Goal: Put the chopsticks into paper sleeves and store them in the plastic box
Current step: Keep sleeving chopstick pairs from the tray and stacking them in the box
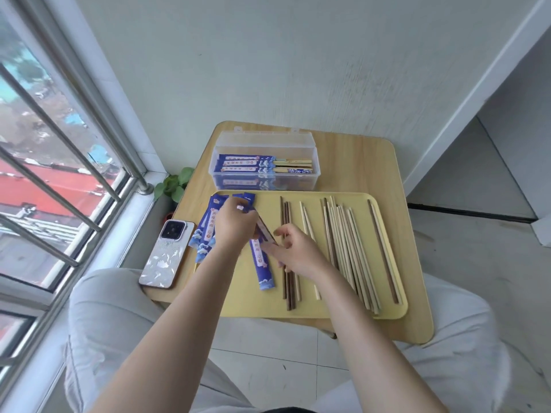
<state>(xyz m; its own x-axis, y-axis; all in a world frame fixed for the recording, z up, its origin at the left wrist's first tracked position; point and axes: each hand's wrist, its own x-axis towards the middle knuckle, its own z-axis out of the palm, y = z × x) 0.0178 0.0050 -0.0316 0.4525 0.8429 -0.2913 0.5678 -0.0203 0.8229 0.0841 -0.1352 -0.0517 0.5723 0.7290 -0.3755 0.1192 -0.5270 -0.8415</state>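
The left hand (235, 225) had its fingers (249, 217) curled round the upper end of a blue printed paper sleeve (261, 257), which ran from those fingers down toward the person and lay on the flat yellow plastic tray (313, 311). The right hand (293, 248) pinched a dark brown wooden chopstick pair (289, 293) at the sleeve's middle, its fingers loosely curled just right of the left fingers. Left of the left fingers, partly hidden under that hand, lay a fan of more blue paper sleeves (205, 231). Right of the right fingers lay loose pale wooden chopsticks (346, 248) in rows on the tray. Beyond both hands, on the light wooden counter (357, 162), stood a clear plastic box (265, 162) with its lid up, holding several sleeved chopsticks (253, 165) lying flat.
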